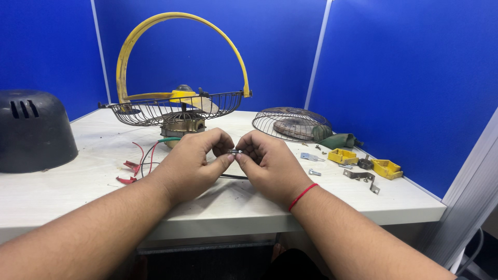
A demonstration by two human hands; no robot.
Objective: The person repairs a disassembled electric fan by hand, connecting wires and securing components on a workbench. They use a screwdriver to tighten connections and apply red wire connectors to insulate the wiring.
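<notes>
- Worktable (67, 194): white top under both hands, with blue partition panels (404, 78) standing behind and to the right of it.
- Fan assembly (176, 106): wire guard half with yellow blade and brass-coloured motor, topped by a yellow hoop; it stands just behind the hands, beyond the left knuckles.
- Dark housing (31, 129): domed, slotted cover resting on the table well to the left of the grip.
- Second wire guard (293, 123): round grille lying flat, behind and to the right of the grip, with a green cloth (337, 140) at its near edge.
- Left hand (194, 161): fingers curled, thumb and forefinger pinched shut on the left end of the small metal part.
- Right hand (267, 163): fingers curled, fingertips pinched on the right end of the same part; a red thread band sits on the wrist.
- Wires (137, 163): red, black and green leads lying on the table left of the left hand; a black lead passes beneath both hands.
- Yellow plastic pieces (386, 168): two blocks lying well to the right of the grip, with a metal bracket (363, 177) just in front of them.
- Loose screws (314, 171): small fasteners lying on the table just right of the right hand.
- Small metal part (234, 151): short silvery piece held level between the two sets of fingertips, raised above the table; only its middle section is visible, the ends being covered by the fingers.
</notes>
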